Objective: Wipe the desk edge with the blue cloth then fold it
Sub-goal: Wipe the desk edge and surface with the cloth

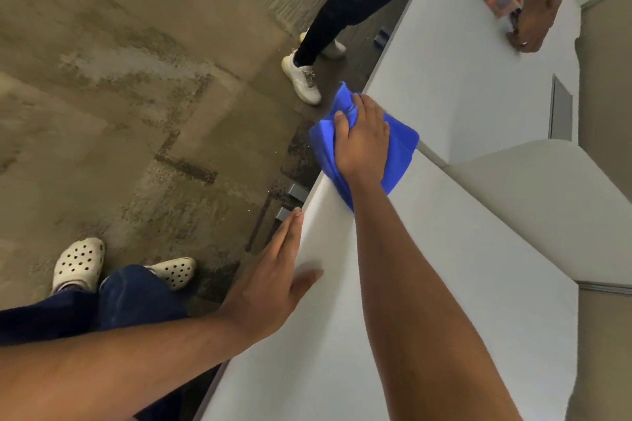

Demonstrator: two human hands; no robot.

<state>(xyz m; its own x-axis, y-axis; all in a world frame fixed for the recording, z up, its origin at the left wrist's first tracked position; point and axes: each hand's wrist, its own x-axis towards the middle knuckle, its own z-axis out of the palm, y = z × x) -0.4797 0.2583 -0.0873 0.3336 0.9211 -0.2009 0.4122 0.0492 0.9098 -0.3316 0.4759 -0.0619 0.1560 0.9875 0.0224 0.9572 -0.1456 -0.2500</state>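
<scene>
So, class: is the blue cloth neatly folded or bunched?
Bunched: the blue cloth lies crumpled under the right hand, draped over the desk edge.

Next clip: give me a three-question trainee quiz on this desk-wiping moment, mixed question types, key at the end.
1. True or false: the blue cloth is already neatly folded.
2. Which hand presses the cloth on the desk edge? A) right hand B) left hand
3. Fill in: the left hand lies flat and ____ on the edge.

Key: 1 false; 2 A; 3 open
</scene>
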